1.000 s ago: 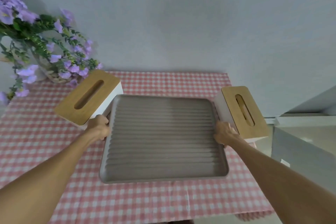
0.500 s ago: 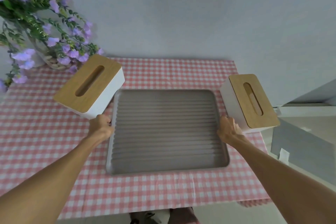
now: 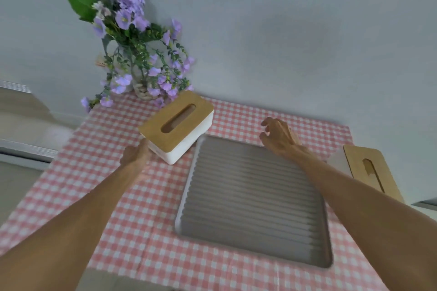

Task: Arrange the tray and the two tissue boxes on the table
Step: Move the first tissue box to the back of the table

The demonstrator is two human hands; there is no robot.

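The white rectangular tissue box with slotted bamboo lid (image 3: 176, 126), angled diagonally, is touched by the left hand (image 3: 135, 154), grip unclear; the right hand (image 3: 277, 134) is held open above the ribbed grey square tray (image 3: 254, 198).

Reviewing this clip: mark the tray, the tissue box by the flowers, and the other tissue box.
tray (image 3: 255, 198): head view, on its ridged grey floor.
tissue box by the flowers (image 3: 176, 120): head view, on its wooden lid beside the slot.
other tissue box (image 3: 373, 168): head view, on its wooden lid.

Tray (image 3: 255, 198) between two tissue boxes (image 3: 176, 126)
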